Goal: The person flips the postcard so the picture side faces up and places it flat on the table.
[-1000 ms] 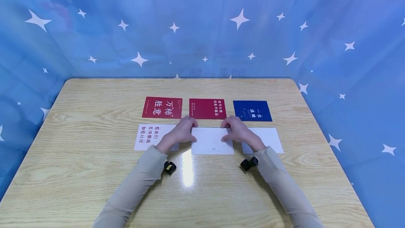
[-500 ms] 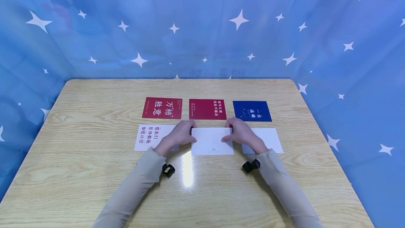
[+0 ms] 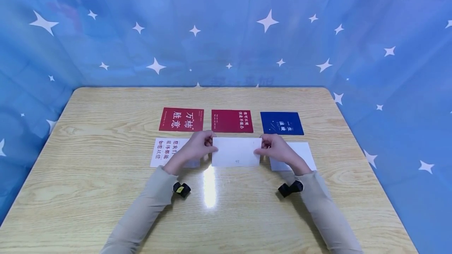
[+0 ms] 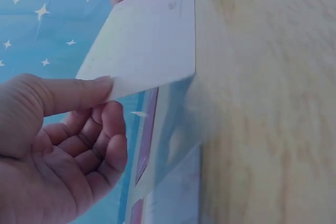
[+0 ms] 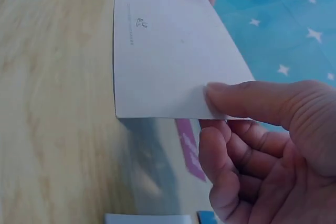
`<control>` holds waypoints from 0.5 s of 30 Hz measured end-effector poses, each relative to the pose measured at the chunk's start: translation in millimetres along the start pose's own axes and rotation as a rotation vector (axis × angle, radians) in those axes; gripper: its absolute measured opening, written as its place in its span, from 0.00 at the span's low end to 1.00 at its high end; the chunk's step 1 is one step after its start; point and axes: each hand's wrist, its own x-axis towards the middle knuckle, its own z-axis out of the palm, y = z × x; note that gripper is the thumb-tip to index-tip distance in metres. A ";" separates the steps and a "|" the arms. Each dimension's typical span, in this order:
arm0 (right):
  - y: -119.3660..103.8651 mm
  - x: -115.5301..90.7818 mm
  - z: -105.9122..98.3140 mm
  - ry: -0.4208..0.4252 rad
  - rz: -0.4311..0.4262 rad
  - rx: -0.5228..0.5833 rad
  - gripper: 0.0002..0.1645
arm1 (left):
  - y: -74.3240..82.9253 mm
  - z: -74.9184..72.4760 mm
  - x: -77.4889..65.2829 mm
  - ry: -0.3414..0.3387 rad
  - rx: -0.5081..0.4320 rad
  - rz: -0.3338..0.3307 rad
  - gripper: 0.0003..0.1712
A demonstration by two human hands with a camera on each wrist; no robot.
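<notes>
A white card (image 3: 236, 152) with a tiny printed mark hangs above the table between both hands. My left hand (image 3: 197, 146) pinches its left edge, thumb on the white face and curled fingers behind. At the opposite edge my right hand (image 3: 279, 150) pinches the card the same way. Both wrist views show the card raised, with a shadow below it. Under the left forearm side lies a white card with dark red writing (image 3: 164, 154), partly covered by the hand. A plain white card (image 3: 304, 154) lies partly behind the right hand.
Behind the hands, a row of cards lies flat: a red card with large white characters (image 3: 180, 120), another red card (image 3: 229, 121), and a blue card (image 3: 282, 123). The wooden table (image 3: 106, 191) ends at a blue star-patterned curtain (image 3: 226, 30).
Both hands now pinch the middle white card and have lifted it off the table. Earlier it lay flat with the hands at its side edges. The other cards stay put.
</notes>
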 end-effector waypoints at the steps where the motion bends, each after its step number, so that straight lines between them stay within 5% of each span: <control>1: -1.2 -0.2 -1.0 0.003 -0.009 0.015 0.13 | 0.6 -1.4 -0.3 0.006 -0.006 0.006 0.08; 8: -9.8 -1.1 -4.0 0.041 -0.047 0.090 0.06 | -0.1 -9.7 -3.0 0.046 -0.049 0.098 0.04; 15: -34.5 -8.0 -7.6 0.052 -0.055 0.144 0.03 | -0.6 -13.6 -6.0 0.088 -0.127 0.115 0.04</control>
